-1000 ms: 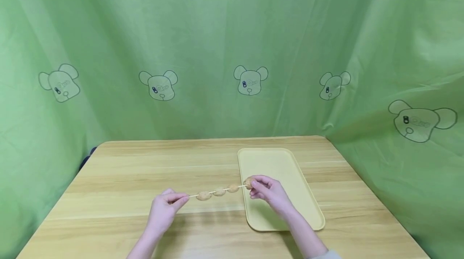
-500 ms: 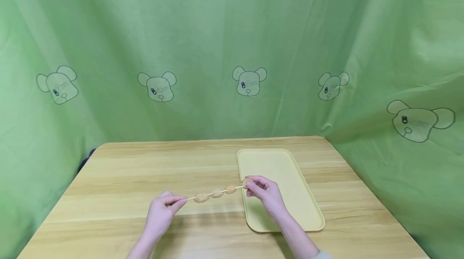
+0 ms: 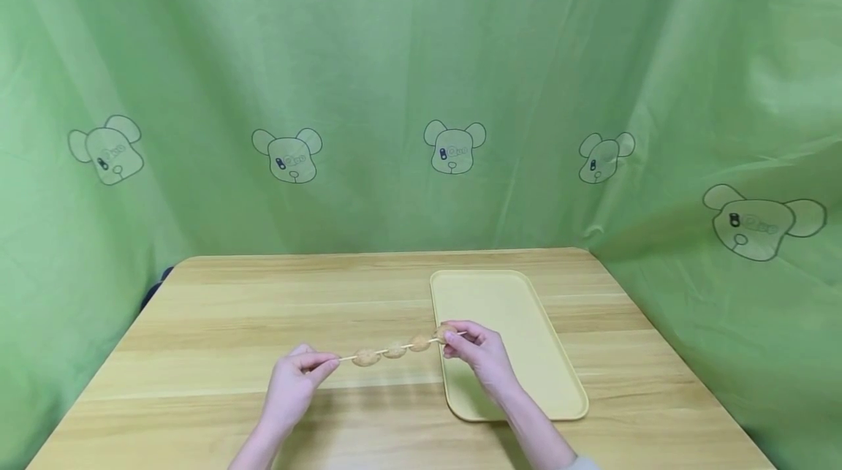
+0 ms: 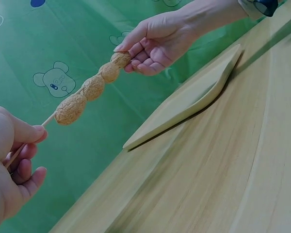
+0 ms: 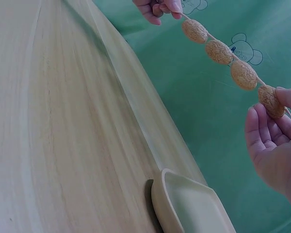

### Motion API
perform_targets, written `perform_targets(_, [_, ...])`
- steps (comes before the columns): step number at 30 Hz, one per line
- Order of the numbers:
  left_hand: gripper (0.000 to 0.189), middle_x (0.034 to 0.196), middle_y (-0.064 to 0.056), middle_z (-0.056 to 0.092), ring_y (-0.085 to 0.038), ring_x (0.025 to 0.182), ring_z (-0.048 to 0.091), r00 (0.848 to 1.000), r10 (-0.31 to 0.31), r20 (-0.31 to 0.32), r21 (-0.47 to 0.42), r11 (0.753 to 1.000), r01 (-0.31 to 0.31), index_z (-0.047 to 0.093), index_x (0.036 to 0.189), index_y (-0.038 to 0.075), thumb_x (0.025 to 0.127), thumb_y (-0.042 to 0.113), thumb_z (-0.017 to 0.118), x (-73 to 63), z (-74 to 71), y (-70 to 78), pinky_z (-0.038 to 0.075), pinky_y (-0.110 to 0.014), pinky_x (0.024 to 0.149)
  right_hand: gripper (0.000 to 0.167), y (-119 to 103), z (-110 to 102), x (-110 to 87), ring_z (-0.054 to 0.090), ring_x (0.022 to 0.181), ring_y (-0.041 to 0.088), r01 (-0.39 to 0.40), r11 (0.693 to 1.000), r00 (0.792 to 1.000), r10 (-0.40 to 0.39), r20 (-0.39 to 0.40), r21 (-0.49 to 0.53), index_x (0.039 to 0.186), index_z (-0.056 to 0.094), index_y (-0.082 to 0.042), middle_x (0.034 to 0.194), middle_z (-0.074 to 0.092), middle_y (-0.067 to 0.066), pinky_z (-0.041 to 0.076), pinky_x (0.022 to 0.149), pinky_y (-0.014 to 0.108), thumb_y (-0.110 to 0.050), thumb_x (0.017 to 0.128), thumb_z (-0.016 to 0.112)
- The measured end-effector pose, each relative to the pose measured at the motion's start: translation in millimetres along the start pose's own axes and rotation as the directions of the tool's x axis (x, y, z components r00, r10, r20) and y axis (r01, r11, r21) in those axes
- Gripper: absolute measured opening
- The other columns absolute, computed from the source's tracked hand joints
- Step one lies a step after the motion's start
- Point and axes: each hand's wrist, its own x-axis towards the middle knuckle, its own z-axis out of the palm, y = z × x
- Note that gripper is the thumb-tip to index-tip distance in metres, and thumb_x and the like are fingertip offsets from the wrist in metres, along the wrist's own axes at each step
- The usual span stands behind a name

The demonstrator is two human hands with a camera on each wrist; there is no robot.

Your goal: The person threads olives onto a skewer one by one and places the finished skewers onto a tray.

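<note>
A thin wooden skewer (image 3: 346,358) carries several brown, wrinkled oval balls (image 3: 366,358), perhaps meatballs, and is held above the table. Its bare left end is pinched between thumb and fingers of my left hand (image 3: 289,386); part of that end lies hidden inside the hand. My right hand (image 3: 487,357) grips the rightmost ball (image 5: 270,101), thumb on one side and fingers on the other. A short piece of stick pokes out past this ball. In the left wrist view, the balls (image 4: 71,109) sit in a row, slanting up toward the right hand (image 4: 160,41).
A shallow pale yellow tray (image 3: 513,375) lies on the right part of the wooden table (image 3: 230,324), partly under the right hand and forearm. Green curtains (image 3: 368,53) with bear-head drawings hang behind and at both sides.
Both hands have shifted slightly left with the skewer. The rightmost ball has slid a little leftward along the stick, and more of the stick's tip shows beyond it.
</note>
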Motion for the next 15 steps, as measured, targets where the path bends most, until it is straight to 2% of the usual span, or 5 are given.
perform_targets(8, [0.006,0.068,0.0,0.052,-0.01,0.063,0.044,1.0,0.011,0.012,0.003,1.0,-0.011,0.073,0.082,0.005,0.076,0.006,0.074,-0.4,0.5,-0.8,0.038,-0.023,0.058,0.034,-2.9,0.3,0.1,0.06,0.066,0.01,-0.044,0.999,0.999,0.043,-0.008,-0.031,0.11,0.052,0.02,0.078,0.063,0.002,0.053,0.069,0.025,0.001,0.085,0.062])
perform_targets(15, [0.008,0.073,-0.001,0.057,-0.012,0.071,0.049,0.996,-0.026,0.088,-0.007,1.0,0.027,0.073,0.087,0.004,0.081,0.005,0.069,-2.1,-0.4,-3.7,0.041,-0.025,0.065,0.04,-4.9,-5.9,-1.1,0.06,0.071,0.011,-0.064,0.997,0.996,0.067,0.052,-0.052,0.115,0.048,0.02,0.083,0.063,0.003,0.053,0.073,0.028,-0.004,0.087,0.061])
